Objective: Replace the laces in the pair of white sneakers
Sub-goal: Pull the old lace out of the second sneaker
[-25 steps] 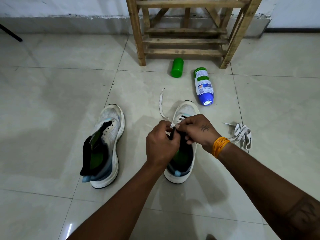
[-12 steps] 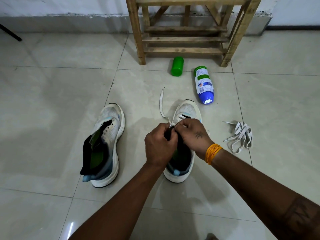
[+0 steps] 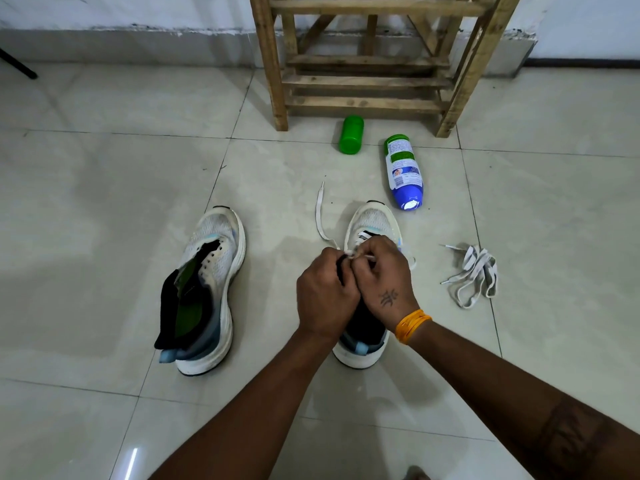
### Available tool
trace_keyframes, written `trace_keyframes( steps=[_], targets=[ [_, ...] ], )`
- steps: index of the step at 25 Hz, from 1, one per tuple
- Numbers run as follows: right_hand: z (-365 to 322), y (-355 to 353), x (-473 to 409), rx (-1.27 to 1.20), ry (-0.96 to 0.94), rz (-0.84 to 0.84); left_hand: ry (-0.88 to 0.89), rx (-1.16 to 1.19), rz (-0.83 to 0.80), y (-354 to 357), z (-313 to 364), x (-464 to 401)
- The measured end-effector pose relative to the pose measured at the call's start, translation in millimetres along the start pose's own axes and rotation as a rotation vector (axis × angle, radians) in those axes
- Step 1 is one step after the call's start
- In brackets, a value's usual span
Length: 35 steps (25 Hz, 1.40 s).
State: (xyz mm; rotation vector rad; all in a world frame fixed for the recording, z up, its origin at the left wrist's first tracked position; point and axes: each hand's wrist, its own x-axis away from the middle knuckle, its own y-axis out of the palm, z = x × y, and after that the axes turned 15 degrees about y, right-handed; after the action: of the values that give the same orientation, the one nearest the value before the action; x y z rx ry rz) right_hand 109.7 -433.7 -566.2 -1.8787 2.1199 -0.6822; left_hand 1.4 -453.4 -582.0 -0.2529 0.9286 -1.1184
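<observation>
Two white sneakers stand on the tiled floor, toes pointing away. The left sneaker [image 3: 211, 271] has no lace and its black tongue is pulled out. Over the right sneaker [image 3: 372, 220] both hands meet at the eyelets. My left hand [image 3: 325, 292] grips the shoe's black tongue and upper edge. My right hand [image 3: 384, 278] pinches the tip of a white lace [image 3: 320, 220], whose free end trails on the floor to the shoe's left. One or two lace rows cross the front eyelets. A second white lace [image 3: 474, 275] lies bundled on the floor to the right.
A wooden rack [image 3: 374, 60] stands against the far wall. In front of it lie a green cap [image 3: 350, 134] and a blue-and-green spray can [image 3: 403, 171], just beyond the right sneaker's toe. A black leg of something [image 3: 17, 65] shows at far left.
My right hand has slid back and down over the shoe's middle, closer to my left hand, and now pinches the lace tip at the eyelets. The shoes have stayed put.
</observation>
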Motion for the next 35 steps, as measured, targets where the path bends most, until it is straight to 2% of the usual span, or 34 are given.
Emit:
trace_keyframes(
  steps=[3, 7, 9, 11, 14, 17, 19, 22, 24, 26, 28, 32, 35],
  targets=[
    [-1, -2, -7, 0.02, -0.062, 0.098, -0.067, -0.02, 0.059, -4, -14, -11],
    [13, -26, -38, -0.102, 0.087, 0.248, -0.03, 0.038, 0.011, -9, -11, -13],
    [15, -42, -45, 0.074, 0.159, 0.317, -0.031, 0.055, -0.02, -11, -10, -12],
    [12, -49, -37, 0.234, 0.042, 0.365, -0.028, 0.056, -0.041, -11, -10, -12],
    [5, -37, -3, 0.331, -0.17, 0.288, -0.018, 0.03, -0.066, -10, -7, -14],
    [12, -21, 10, 0.493, -0.181, 0.141, -0.007, -0.015, -0.118, -9, -9, -14],
    [20, -22, 3, 0.399, -0.101, 0.164, -0.02, -0.019, -0.117, -13, -14, -14],
    [27, -27, -6, 0.128, 0.074, 0.25, -0.217, 0.067, -0.008, -19, -23, -16],
    [28, -27, -6, 0.055, 0.131, 0.271, -0.342, 0.116, 0.035, -16, -26, -19],
    [28, -27, -6, 0.046, 0.138, 0.273, -0.381, 0.152, 0.024, -14, -25, -21],
    [27, -28, -5, 0.079, 0.098, 0.261, -0.314, 0.136, -0.04, -15, -23, -22],
    [23, -28, 2, 0.144, -0.021, 0.243, -0.044, 0.035, -0.207, -19, -8, -38],
    [22, -23, 6, 0.137, -0.036, 0.245, 0.106, 0.063, -0.29, -15, 6, -63]
  ],
)
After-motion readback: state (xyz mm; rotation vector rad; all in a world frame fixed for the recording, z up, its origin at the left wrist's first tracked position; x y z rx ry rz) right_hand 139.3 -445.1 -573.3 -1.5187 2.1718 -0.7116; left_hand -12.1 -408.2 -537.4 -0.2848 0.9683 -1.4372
